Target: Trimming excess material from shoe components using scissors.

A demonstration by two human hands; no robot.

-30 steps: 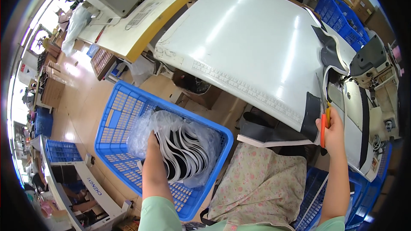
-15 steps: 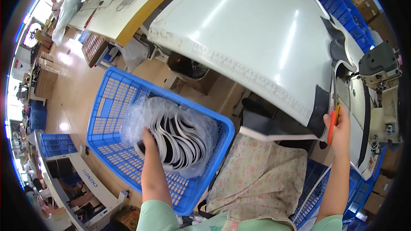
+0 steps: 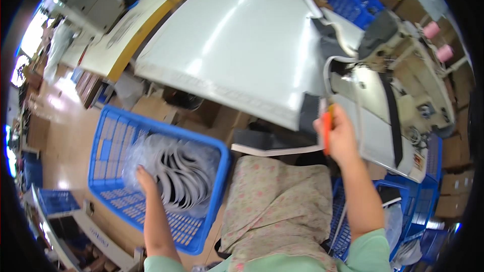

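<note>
My right hand (image 3: 340,133) is closed around a pair of orange-handled scissors (image 3: 327,132), held upright at the front right corner of the white table. Close beside it, a black strip with a white edge (image 3: 276,149) hangs below the table's front edge above my lap. On the left, my left hand (image 3: 146,180) reaches down into a blue plastic basket (image 3: 160,130). It is at the left side of a stack of curved black-and-white pieces (image 3: 182,176), lying in a clear plastic bag (image 3: 132,158). Blur and the angle hide what its fingers do.
The white tabletop (image 3: 227,45) stretches out ahead, with a sewing machine (image 3: 388,40) and pink thread cones (image 3: 444,53) at its right. A floral apron (image 3: 277,201) covers my lap. More blue baskets (image 3: 353,2) and cardboard boxes (image 3: 456,191) stand around.
The whole view has swung, so the table and basket appear farther left. My left hand stays beside the stack; the dark piece formerly near its fingers no longer shows. My right hand keeps the scissors.
</note>
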